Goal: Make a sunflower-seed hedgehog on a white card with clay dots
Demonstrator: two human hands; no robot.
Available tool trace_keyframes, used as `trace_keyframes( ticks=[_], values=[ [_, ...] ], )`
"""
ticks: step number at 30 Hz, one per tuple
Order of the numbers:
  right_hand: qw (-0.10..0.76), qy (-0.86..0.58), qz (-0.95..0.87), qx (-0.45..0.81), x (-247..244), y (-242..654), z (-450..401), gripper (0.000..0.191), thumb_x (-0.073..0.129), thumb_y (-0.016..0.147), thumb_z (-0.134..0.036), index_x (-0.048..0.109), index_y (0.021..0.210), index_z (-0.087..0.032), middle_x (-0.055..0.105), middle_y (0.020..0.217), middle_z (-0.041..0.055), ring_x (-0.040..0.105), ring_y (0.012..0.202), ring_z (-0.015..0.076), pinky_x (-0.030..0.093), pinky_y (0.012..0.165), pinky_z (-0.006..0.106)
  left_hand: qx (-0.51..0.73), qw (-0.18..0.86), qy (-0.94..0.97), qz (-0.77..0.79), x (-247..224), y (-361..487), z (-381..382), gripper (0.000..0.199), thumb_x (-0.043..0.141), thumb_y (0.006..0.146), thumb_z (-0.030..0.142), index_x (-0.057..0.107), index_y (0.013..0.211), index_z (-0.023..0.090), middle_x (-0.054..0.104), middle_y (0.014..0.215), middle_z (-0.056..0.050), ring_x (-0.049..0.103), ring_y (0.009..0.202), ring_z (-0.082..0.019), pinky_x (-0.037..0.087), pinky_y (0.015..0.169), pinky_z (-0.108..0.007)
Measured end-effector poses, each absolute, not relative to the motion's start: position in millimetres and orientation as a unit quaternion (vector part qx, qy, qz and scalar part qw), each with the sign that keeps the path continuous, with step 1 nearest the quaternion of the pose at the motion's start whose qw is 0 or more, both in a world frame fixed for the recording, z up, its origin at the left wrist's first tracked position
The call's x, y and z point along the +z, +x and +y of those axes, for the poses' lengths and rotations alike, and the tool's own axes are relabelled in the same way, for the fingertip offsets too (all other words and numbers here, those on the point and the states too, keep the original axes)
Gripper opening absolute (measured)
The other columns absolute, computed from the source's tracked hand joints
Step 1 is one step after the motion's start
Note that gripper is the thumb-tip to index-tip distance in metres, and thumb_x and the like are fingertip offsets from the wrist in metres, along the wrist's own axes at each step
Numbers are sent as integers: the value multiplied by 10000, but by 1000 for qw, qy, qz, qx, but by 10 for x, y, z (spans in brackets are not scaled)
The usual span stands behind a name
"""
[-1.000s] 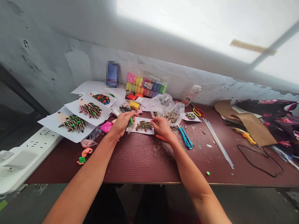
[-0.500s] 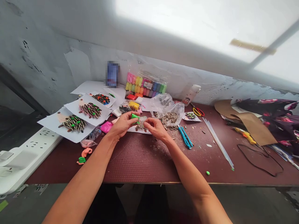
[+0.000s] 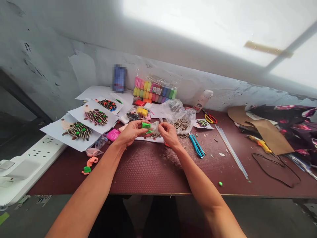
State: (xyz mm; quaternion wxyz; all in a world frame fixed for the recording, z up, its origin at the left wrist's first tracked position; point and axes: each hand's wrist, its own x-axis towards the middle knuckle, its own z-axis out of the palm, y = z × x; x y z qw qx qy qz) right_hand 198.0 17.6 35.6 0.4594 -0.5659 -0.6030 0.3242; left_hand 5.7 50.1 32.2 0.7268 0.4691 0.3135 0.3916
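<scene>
Between my hands, above the table's middle, is a small clear plastic bag of green modelling clay. My left hand is closed on the end with the clay. The fingertips of my right hand pinch the bag's clear end. Below them lies a white sheet with sunflower seeds on it, partly hidden by my hands. Behind my right hand, a heap of striped sunflower seeds spills from a clear plastic bag.
Seed-covered hedgehog pictures lie at left beside a white power strip. Packs of coloured clay lean on the wall. To the right are a blue utility knife, scissors, glue sticks and a yellow glue gun.
Both hands have shifted slightly to the right with the clay bag. Its clear end now stretches out straighter between them, and more of the green clay shows.
</scene>
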Motion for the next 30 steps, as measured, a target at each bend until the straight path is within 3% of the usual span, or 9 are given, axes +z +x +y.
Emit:
trace_keyframes(
  ticks=[6, 10, 15, 20, 30],
  values=[
    [498, -523, -609, 329, 445, 1994, 157, 216, 666, 727, -367, 554, 826, -211, 614, 807, -14, 484, 657, 106, 431, 640, 227, 391, 728, 451, 336, 335, 77, 505, 298, 796, 770, 109, 667, 1038, 119, 755, 850, -57, 749, 708, -171, 637, 663, -284],
    [493, -508, -633, 313, 434, 1993, 158, 133, 618, 755, -330, 568, 760, -207, 617, 779, -8, 484, 646, 105, 435, 647, 231, 390, 728, 451, 339, 344, 76, 504, 293, 784, 769, 80, 666, 1034, 121, 755, 850, -50, 746, 685, -164, 640, 675, -288],
    [453, -534, -618, 357, 347, 2010, 189, 176, 622, 795, -340, 700, 862, -197, 695, 774, 21, 556, 624, 135, 468, 611, 253, 382, 723, 466, 338, 315, 66, 519, 310, 773, 772, 88, 664, 1060, 127, 752, 849, -53, 744, 693, -167, 640, 690, -301],
    [447, -505, -641, 366, 332, 2004, 207, 189, 575, 818, -265, 736, 758, -187, 757, 834, 36, 672, 831, 176, 524, 817, 298, 389, 716, 475, 333, 283, 76, 523, 334, 772, 733, 72, 665, 1042, 134, 749, 898, -48, 735, 746, -155, 640, 750, -320],
    [448, -472, -611, 451, 346, 1985, 183, 212, 752, 743, -394, 787, 809, -196, 708, 722, 17, 570, 614, 124, 499, 589, 258, 385, 700, 507, 323, 283, 76, 505, 445, 814, 637, 103, 644, 1047, 135, 727, 883, -35, 715, 768, -158, 602, 757, -320]
  ],
)
